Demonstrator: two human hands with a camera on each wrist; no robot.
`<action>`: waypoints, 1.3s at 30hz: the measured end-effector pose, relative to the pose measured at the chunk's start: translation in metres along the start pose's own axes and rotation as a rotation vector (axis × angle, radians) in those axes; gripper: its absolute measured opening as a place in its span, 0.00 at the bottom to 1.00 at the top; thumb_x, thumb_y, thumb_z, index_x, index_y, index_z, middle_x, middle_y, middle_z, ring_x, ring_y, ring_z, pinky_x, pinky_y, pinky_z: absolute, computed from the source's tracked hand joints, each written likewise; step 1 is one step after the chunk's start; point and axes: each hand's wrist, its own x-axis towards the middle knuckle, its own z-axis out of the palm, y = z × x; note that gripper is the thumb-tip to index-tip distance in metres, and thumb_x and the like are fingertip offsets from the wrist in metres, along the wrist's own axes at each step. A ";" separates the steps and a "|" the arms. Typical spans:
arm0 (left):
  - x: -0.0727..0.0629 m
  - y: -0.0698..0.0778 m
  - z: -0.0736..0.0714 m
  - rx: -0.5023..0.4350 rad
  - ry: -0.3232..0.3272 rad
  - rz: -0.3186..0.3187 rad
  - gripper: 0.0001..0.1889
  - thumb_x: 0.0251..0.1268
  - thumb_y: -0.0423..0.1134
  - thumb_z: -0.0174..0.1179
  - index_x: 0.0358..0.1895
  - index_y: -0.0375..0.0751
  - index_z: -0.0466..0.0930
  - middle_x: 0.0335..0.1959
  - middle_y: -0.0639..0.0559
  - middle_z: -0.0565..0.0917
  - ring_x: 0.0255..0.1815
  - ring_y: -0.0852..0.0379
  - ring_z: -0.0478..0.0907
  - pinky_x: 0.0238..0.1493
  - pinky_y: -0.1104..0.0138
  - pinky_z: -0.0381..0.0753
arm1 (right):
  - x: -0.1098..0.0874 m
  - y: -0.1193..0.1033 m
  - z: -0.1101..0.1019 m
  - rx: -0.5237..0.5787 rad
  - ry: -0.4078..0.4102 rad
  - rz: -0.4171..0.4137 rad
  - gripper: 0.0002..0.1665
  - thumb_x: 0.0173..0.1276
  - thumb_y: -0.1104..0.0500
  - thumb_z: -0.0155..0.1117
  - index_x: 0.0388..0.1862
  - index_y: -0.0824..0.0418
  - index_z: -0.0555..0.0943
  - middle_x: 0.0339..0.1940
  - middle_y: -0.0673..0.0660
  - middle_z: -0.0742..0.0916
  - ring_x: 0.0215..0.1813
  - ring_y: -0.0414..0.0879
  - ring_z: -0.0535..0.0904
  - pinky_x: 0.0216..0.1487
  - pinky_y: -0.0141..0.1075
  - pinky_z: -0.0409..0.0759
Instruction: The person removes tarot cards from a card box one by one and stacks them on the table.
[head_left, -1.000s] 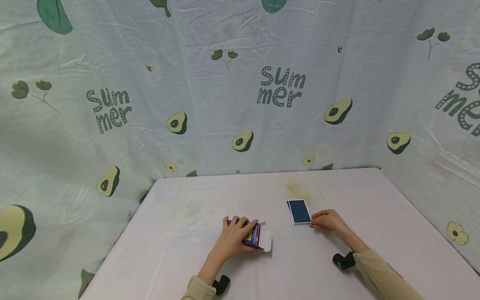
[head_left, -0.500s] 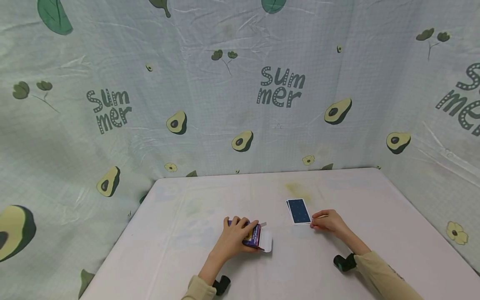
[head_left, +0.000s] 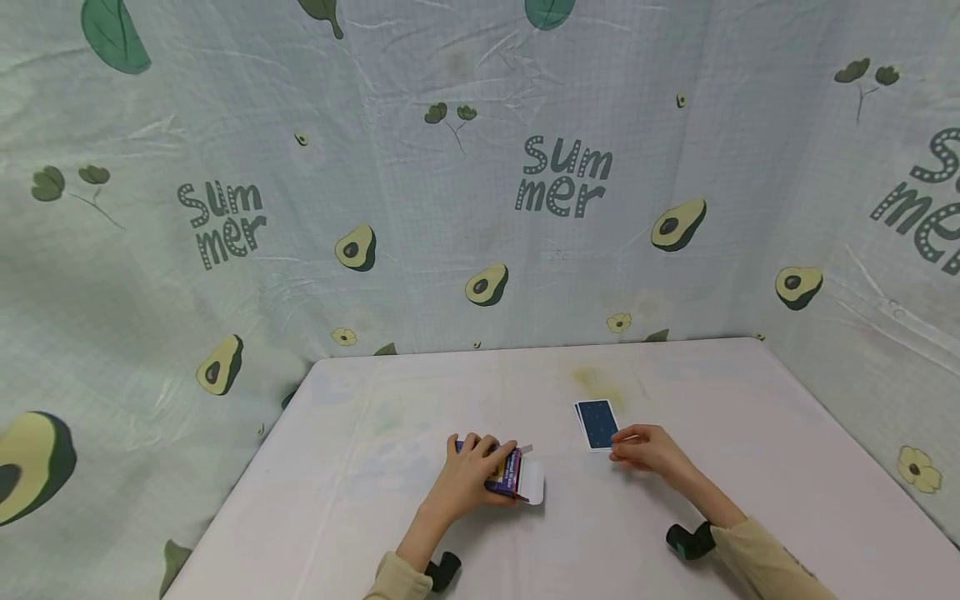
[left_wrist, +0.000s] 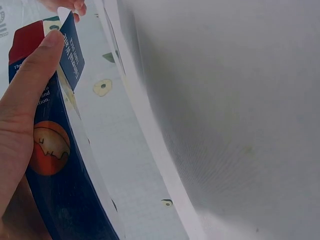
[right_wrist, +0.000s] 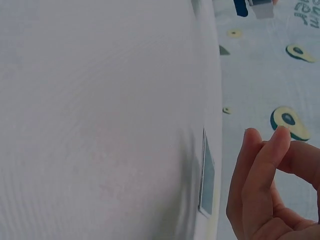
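Note:
My left hand (head_left: 474,471) grips a dark blue card box (head_left: 504,473) from above, its white end flap (head_left: 532,482) hanging open to the right. In the left wrist view the thumb lies along the box (left_wrist: 70,195), which carries a moon-like face and small print. Right of the box, a few dark blue-backed cards (head_left: 597,423) with white borders lie in a slightly uneven stack on the table. By the stack's near right corner is my right hand (head_left: 651,451). Its fingers are loosely bent, with nothing visible between them in the right wrist view; whether they touch the cards I cannot tell.
A white cloth covers the table (head_left: 360,500), with a yellowish stain (head_left: 596,383) behind the cards. Around the back and sides hangs a pale curtain (head_left: 420,183) printed with avocados. Black wrist cameras sit under both forearms.
My right hand has shifted slightly left and now overlaps the near right corner of the card stack in the head view. The left hand and box stay in place.

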 end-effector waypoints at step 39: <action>0.006 0.004 -0.001 0.000 -0.007 0.008 0.40 0.34 0.65 0.64 0.58 0.56 0.69 0.44 0.55 0.75 0.44 0.55 0.68 0.48 0.48 0.64 | -0.012 -0.033 0.045 -0.049 -0.146 -0.085 0.25 0.59 0.56 0.61 0.47 0.75 0.72 0.41 0.70 0.83 0.36 0.48 0.83 0.37 0.38 0.80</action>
